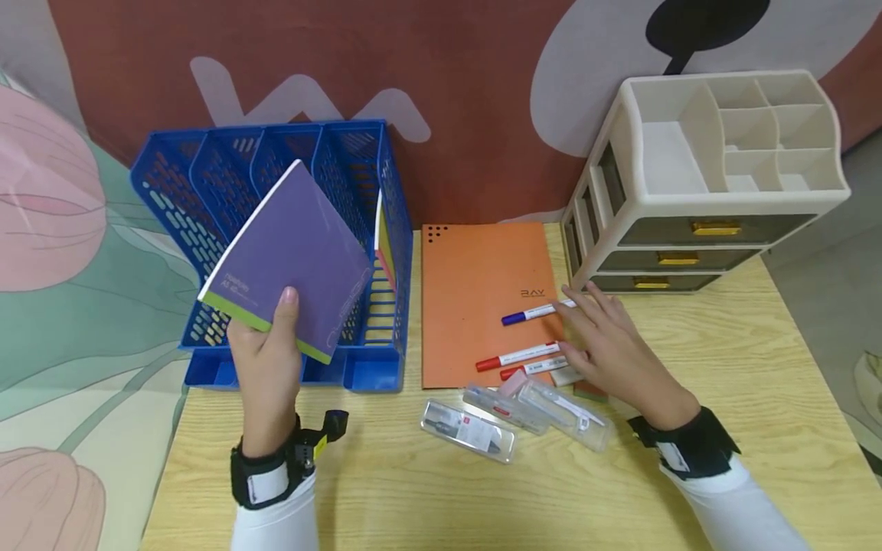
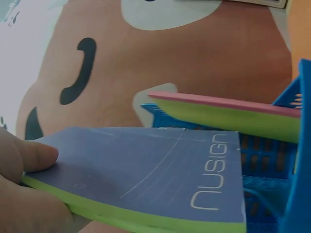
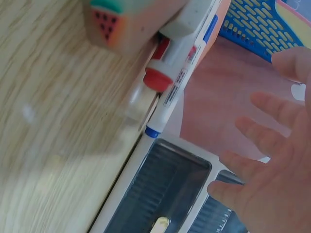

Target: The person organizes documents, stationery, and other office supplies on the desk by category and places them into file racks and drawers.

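Observation:
My left hand (image 1: 265, 367) grips a purple notebook (image 1: 303, 245) with a green lower edge, thumb on its cover. The notebook is tilted in front of the compartments of a blue file rack (image 1: 400, 184). Inside the rack's right compartment leans a yellow-green and pink booklet (image 2: 233, 116). My right hand (image 1: 616, 356) hovers with fingers spread near a blue-capped marker (image 1: 530, 314) and two red-capped markers, one (image 1: 517, 356) above the other (image 1: 534, 369). These markers lie partly over an orange notebook (image 1: 475, 298). In the right wrist view nothing is held by the right hand (image 3: 277, 150).
A white drawer organizer (image 1: 737, 203) with gold handles stands at the right rear. Clear cases, including one with a compass (image 1: 468, 430), lie at the front middle. A watermelon-patterned block (image 3: 112, 24) is beside the markers. Patterned cloth (image 1: 475, 99) hangs behind the table.

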`<state>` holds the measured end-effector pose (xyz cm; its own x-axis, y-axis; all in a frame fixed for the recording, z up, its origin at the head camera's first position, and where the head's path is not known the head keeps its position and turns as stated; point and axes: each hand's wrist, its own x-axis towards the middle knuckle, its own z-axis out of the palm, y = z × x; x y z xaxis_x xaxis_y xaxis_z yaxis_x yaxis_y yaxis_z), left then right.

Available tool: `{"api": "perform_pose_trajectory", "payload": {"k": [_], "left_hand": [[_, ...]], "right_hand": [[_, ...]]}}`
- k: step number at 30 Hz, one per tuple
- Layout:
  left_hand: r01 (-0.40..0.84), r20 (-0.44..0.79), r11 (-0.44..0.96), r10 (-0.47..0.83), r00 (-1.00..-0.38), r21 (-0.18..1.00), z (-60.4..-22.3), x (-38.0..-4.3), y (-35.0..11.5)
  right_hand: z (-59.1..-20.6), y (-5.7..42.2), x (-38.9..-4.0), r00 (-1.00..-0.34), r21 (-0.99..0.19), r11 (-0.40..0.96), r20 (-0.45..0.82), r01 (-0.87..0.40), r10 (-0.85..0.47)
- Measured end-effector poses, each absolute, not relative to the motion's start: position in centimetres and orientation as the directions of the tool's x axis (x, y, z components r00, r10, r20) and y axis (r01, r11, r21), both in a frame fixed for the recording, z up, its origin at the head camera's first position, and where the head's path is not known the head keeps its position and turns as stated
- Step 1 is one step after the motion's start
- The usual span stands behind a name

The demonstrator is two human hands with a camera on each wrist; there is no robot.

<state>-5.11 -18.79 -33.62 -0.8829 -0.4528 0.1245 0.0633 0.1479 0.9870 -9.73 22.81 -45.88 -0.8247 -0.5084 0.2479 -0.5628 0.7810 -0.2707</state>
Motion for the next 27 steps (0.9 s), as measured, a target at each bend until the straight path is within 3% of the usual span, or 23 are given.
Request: {"api": "perform_pose_trajectory", "payload": {"k": [27], "left_hand": [[0.197,0.265,0.208,-0.379,-0.887,0.958,-38.4,-12.4,-17.2]], "right_hand": [[-45.1,24.0,-8.6,-0.843,-0.322,0.78,0.241,-0.537,-0.481]]}}
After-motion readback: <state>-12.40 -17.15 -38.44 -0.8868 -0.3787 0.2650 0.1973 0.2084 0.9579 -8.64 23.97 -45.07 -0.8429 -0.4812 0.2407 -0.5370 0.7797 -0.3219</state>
